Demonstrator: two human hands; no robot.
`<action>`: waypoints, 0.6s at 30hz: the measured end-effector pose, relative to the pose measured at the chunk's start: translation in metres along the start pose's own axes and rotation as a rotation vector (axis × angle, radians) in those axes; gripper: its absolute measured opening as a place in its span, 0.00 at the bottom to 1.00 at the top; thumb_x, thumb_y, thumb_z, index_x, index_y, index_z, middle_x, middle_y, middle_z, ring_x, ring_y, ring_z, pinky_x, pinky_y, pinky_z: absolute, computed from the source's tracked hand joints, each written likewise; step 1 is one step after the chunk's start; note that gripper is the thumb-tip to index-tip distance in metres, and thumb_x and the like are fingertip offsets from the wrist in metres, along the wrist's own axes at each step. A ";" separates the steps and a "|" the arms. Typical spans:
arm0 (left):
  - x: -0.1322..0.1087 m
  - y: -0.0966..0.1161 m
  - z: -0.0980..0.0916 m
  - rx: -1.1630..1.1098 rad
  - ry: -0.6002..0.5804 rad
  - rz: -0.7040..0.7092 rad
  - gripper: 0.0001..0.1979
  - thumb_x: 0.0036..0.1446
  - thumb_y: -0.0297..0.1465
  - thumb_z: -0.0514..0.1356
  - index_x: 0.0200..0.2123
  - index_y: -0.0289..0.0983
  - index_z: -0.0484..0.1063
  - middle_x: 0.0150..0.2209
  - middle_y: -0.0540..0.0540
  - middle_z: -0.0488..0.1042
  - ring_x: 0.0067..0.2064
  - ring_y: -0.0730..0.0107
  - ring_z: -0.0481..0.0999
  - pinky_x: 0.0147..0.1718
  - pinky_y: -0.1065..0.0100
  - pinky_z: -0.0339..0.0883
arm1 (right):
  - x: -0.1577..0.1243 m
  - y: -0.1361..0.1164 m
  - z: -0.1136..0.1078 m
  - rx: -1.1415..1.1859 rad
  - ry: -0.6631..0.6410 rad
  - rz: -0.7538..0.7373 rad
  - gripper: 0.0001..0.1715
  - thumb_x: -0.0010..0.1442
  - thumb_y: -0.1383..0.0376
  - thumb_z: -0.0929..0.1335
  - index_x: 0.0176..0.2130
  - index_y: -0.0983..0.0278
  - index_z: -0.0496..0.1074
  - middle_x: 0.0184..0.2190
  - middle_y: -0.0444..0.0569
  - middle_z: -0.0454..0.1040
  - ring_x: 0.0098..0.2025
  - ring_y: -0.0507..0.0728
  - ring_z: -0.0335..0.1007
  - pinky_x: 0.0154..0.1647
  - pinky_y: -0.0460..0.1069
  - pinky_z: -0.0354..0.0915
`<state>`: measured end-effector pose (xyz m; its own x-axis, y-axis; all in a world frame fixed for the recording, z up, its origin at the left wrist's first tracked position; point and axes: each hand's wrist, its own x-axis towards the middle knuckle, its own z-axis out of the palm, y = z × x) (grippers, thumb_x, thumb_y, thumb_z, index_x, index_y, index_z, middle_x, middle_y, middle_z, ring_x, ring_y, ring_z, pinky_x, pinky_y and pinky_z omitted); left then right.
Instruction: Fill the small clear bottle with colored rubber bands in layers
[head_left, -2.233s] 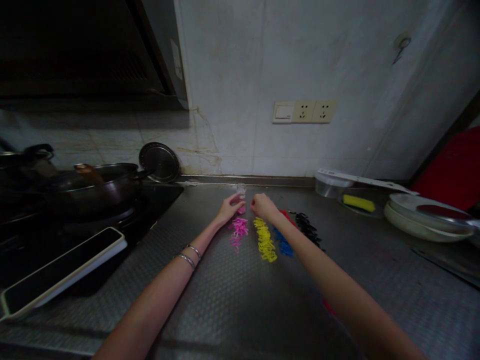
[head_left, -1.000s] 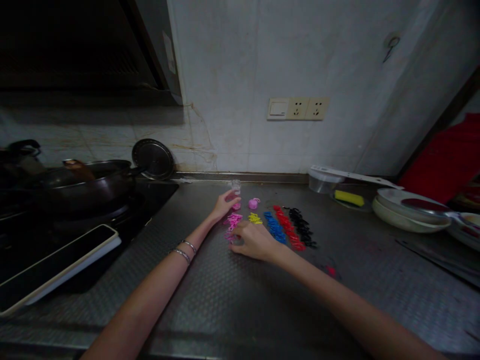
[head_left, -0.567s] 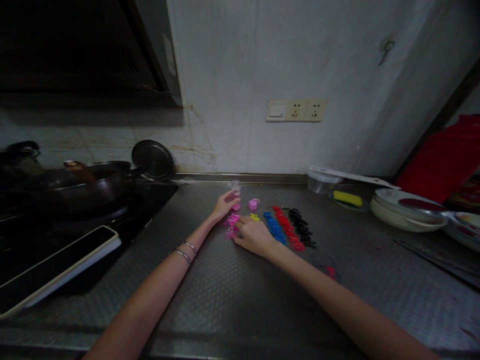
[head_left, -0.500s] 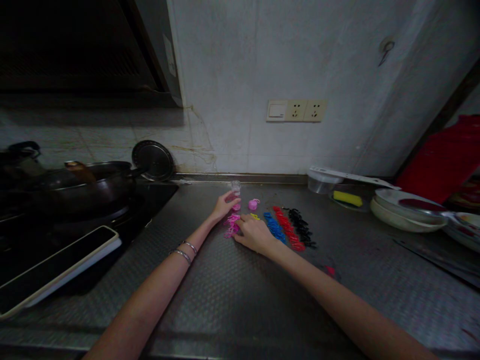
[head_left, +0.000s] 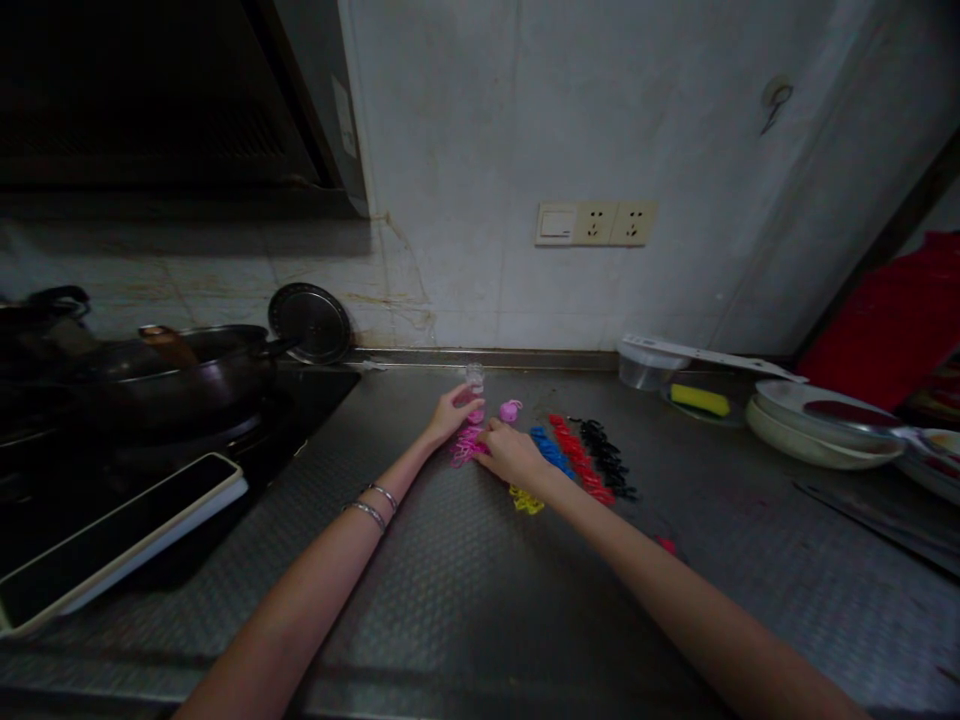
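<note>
My left hand (head_left: 450,414) is closed around a small clear bottle (head_left: 475,377) standing on the metal counter, with some pink inside near its bottom. Just in front of the bottle lies a pile of small pink loop-like pieces (head_left: 465,447). At the right edge of that pile is my right hand (head_left: 513,456), its fingers bent together; what sits between the fingertips is hidden. Behind it rests a round pink cap (head_left: 510,410). Small yellow pieces (head_left: 526,500) show beneath my right wrist. Blue (head_left: 551,448), red (head_left: 580,458) and black pieces (head_left: 604,456) lie in rows to the right.
A phone (head_left: 127,540) lies at the left by the stove, where a pan (head_left: 202,375) stands. On the right are a clear plastic tub (head_left: 645,368), a yellow sponge (head_left: 699,400), stacked bowls (head_left: 817,440) and a knife (head_left: 885,525). A tiled wall closes off the back.
My right hand has shifted slightly away from me and its fingers have drawn closer together at the pink pile. More yellow pieces now show below it. My left hand stays on the bottle.
</note>
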<state>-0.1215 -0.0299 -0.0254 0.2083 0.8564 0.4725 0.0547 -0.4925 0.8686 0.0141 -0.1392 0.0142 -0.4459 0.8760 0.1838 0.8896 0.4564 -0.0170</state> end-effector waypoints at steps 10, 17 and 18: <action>0.000 0.000 0.000 0.021 0.019 0.003 0.22 0.44 0.35 0.63 0.44 0.34 0.70 0.40 0.43 0.74 0.42 0.65 0.73 0.45 0.63 0.64 | 0.007 0.003 0.001 0.000 -0.014 -0.086 0.12 0.58 0.65 0.61 0.36 0.67 0.71 0.38 0.54 0.72 0.40 0.56 0.69 0.39 0.46 0.61; 0.000 -0.001 0.000 0.027 0.017 0.011 0.22 0.44 0.35 0.62 0.44 0.33 0.70 0.40 0.42 0.75 0.41 0.65 0.73 0.45 0.63 0.64 | 0.012 0.006 0.000 0.000 -0.023 -0.140 0.11 0.57 0.67 0.61 0.34 0.68 0.72 0.35 0.55 0.74 0.39 0.56 0.70 0.38 0.46 0.60; 0.000 -0.001 0.000 0.021 0.019 0.009 0.22 0.44 0.35 0.63 0.44 0.33 0.70 0.40 0.42 0.75 0.41 0.65 0.73 0.45 0.63 0.64 | 0.012 0.006 0.000 0.001 -0.022 -0.145 0.11 0.57 0.68 0.61 0.34 0.68 0.72 0.35 0.54 0.74 0.38 0.56 0.70 0.38 0.46 0.60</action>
<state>-0.1212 -0.0290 -0.0263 0.1908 0.8547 0.4827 0.0738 -0.5029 0.8612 0.0140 -0.1255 0.0162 -0.5716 0.8041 0.1633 0.8157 0.5785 0.0068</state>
